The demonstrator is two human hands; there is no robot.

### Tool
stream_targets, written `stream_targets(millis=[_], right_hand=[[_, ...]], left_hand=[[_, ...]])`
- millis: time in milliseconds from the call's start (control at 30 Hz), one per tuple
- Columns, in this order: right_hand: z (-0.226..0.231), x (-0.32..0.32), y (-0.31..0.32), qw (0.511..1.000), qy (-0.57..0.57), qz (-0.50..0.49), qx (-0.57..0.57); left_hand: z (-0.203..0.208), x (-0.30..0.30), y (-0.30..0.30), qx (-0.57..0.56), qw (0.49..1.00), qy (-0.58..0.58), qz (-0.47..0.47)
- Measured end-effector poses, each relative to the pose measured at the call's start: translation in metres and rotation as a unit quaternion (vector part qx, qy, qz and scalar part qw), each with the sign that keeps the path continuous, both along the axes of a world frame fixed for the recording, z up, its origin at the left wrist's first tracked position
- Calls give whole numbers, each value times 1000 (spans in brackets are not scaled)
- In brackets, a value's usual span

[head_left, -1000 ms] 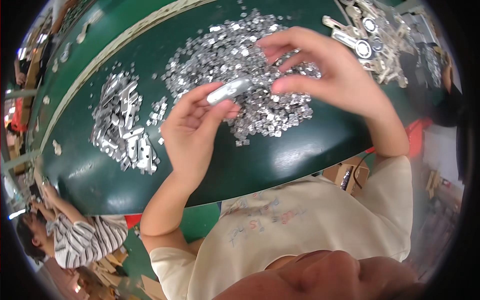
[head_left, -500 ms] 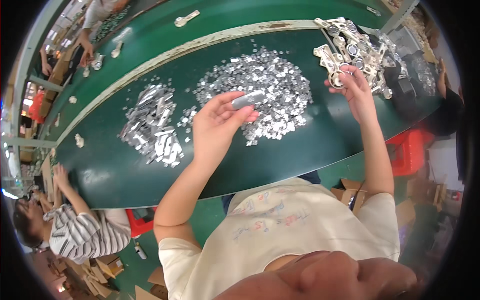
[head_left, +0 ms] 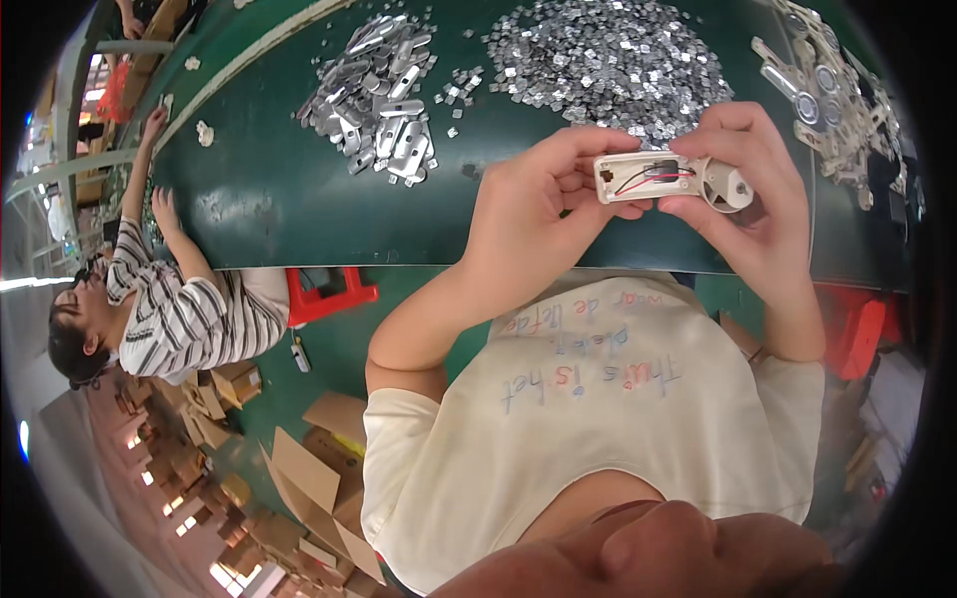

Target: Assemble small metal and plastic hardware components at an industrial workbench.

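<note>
Both hands are together in front of my chest, over the near edge of the table. They hold a cream plastic housing [head_left: 630, 183] with a long open compartment and a round end; red and black wires and a dark block lie inside it. My left hand [head_left: 543, 204] grips the long end between thumb and fingers. The fingers of my right hand [head_left: 753, 174] close around the round end. No silver metal plate shows in my left hand; whether one is behind the housing is hidden. Beyond the hands lies a heap of small silver metal pieces [head_left: 608, 70].
Left of that heap is a pile of longer silver metal plates [head_left: 384, 95] on the green table [head_left: 249, 199]. More cream housings [head_left: 822, 95] are piled at the far right. At the left a co-worker in a striped top [head_left: 199, 314] sits by a red stool [head_left: 334, 299]. Open cardboard boxes [head_left: 314, 473] stand below.
My hands have come together, the right bringing a cream housing from the right-hand pile. The silver plate in my left hand has gone from sight. The whole view has shifted downward.
</note>
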State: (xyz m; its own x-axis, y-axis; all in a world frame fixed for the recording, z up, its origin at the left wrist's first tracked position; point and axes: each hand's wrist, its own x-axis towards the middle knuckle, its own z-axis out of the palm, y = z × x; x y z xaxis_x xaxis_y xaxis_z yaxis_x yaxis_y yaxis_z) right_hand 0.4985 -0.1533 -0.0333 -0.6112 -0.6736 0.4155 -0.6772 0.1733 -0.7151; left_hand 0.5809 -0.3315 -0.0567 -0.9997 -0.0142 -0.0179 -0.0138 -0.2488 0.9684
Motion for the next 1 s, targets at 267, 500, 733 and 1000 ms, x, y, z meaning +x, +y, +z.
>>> stream_targets(millis=[267, 500, 733, 1000], right_hand=[[1, -17, -9, 995, -96, -12, 6], [-7, -25, -26, 995, -68, -65, 16], [-36, -12, -46, 980, -136, -133, -54], [-52, -7, -61, 986, -30, -141, -88]], left_hand=[[4, -13, -8, -19, 1000, -5, 6], [-8, -38, -21, -21, 999, 8, 43], [-30, -46, -26, -85, 994, 10, 71], [-52, -57, -43, -306, 908, 246, 146]])
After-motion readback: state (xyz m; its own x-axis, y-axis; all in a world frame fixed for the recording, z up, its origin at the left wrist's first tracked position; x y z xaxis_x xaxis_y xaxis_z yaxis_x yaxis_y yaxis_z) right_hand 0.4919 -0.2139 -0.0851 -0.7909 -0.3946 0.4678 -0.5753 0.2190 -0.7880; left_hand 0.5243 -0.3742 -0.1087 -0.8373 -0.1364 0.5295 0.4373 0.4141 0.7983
